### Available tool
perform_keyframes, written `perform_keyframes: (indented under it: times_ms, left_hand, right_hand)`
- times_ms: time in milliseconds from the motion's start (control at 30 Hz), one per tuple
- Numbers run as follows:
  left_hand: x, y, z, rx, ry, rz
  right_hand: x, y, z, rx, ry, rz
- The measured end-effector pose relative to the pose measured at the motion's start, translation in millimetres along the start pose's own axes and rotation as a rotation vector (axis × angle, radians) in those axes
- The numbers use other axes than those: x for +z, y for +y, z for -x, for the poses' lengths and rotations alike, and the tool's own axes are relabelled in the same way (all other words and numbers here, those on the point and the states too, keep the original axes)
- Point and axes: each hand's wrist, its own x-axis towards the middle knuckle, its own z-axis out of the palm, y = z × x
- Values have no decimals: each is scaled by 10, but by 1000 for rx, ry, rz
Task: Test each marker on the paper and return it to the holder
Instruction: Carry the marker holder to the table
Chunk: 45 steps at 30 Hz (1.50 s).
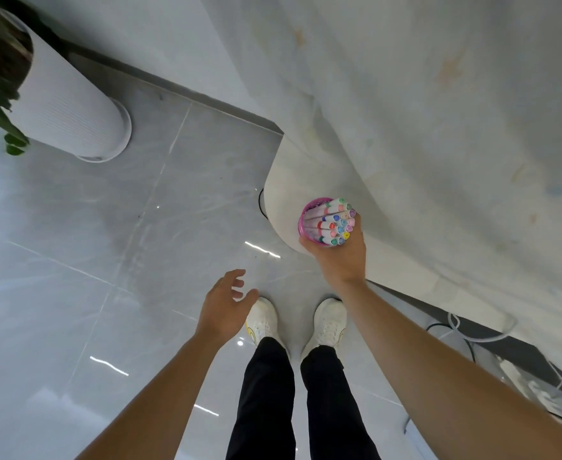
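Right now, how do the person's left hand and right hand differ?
The right hand grips the pink round holder of coloured markers; the left hand holds nothing. The right hand's fingers curl round it; the left hand's spread loosely. The right hand is beside the white table's rounded corner; the left hand hangs over the grey tiled floor. Both are bare.

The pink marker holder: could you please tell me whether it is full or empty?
Full or nearly: capped markers crowd the pink holder, which the right hand grips.
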Motion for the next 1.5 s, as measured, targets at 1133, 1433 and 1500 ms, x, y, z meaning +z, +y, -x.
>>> perform_keyframes:
  times_ms: [1133,1433,1500]
  left_hand:
    - [-1585,-223,3572,-132,647,942]
    - [-2178,-1000,3860,-251,756,1143]
    - [-2269,-1109,3883,-269,780,1181]
  right_hand:
    - [-501,-2335,2462,-354,-649,312]
    - [461,-2630,2984,-490,-787,454]
    - [688,-2656,3099,-526,-796,481]
